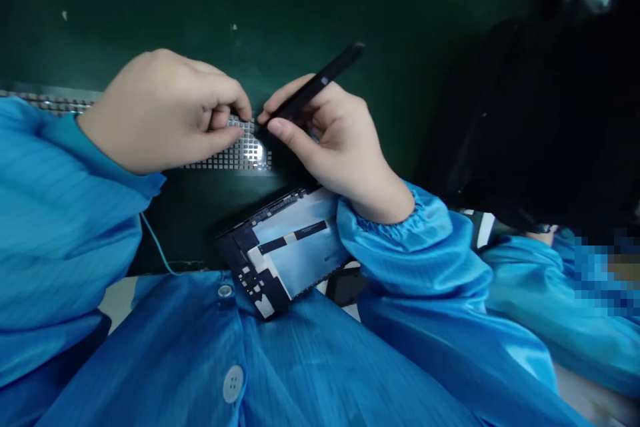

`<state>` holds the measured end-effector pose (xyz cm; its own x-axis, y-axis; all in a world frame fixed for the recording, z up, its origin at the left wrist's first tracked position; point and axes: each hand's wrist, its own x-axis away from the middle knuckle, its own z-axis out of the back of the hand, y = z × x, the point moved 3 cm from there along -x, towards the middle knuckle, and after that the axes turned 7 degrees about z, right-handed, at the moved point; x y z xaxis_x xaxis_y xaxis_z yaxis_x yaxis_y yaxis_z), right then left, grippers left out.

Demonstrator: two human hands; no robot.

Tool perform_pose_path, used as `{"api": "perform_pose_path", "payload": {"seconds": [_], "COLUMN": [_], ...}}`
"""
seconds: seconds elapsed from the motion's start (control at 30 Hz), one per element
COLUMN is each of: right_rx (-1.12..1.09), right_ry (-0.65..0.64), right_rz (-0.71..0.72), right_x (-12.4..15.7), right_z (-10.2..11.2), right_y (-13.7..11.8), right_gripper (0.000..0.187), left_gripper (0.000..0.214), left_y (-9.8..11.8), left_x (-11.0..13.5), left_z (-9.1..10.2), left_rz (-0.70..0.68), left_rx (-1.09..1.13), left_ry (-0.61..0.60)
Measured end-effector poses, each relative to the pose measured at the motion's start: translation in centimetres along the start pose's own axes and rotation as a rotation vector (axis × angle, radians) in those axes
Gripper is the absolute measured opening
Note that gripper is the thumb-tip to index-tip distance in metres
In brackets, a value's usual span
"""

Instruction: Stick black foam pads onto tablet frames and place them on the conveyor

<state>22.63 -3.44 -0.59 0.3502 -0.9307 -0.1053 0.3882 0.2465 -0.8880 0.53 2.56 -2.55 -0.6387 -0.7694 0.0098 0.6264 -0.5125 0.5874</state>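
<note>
A clear strip of small grey square pads [225,159] lies across the green table and passes under my left hand [165,110]. My left hand is closed, with thumb and index finger bent together on the strip near its right end; the other fingers are curled under. In my right hand [335,130] is a slim black pen-like tool [315,83], gripped between thumb and fingers. It slants, with its lower tip down by the strip's right end, close to my left fingertips. That tip is dark and hard to make out.
An opened phone-like device [300,243] with its inner parts showing lies tilted at the table's front edge, against my blue smock. A dark object [346,285] sits beneath my right sleeve. At right are a large black shape [525,127] and another person's blue sleeve [530,287].
</note>
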Motion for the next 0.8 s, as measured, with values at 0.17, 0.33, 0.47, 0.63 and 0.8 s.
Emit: {"api": "perform_pose_path", "payload": {"seconds": [0.17,0.33,0.47,0.63,0.8], "right_rx": [-0.038,-0.056,-0.051,-0.432,-0.302], "right_ry": [-0.01,-0.015,-0.042,0.1,0.638], "right_rz": [-0.029,-0.04,-0.024,-0.144,-0.265], "right_x": [-0.3,0.1,-0.7,0.8,10.6], "right_z": [-0.2,-0.2,-0.1,2.1,5.1], "right_y": [1.0,0.4,1.0,0.8,-2.0], "right_gripper": [0.045,0.048,0.043,0.036,0.012], "left_gripper": [0.025,0.028,0.037,0.05,0.075], "left_y": [1.4,2.4,1.7,0.1,3.3], "left_x": [-0.7,-0.9,-0.3,0.0,0.7], "left_z": [0.4,0.9,0.6,0.3,1.1], "left_rz": [0.262,0.269,0.154,0.058,0.041], "left_rx": [-0.025,0.008,-0.062,-0.079,-0.052], "left_ry": [-0.158,-0.162,-0.149,-0.102,-0.037]}}
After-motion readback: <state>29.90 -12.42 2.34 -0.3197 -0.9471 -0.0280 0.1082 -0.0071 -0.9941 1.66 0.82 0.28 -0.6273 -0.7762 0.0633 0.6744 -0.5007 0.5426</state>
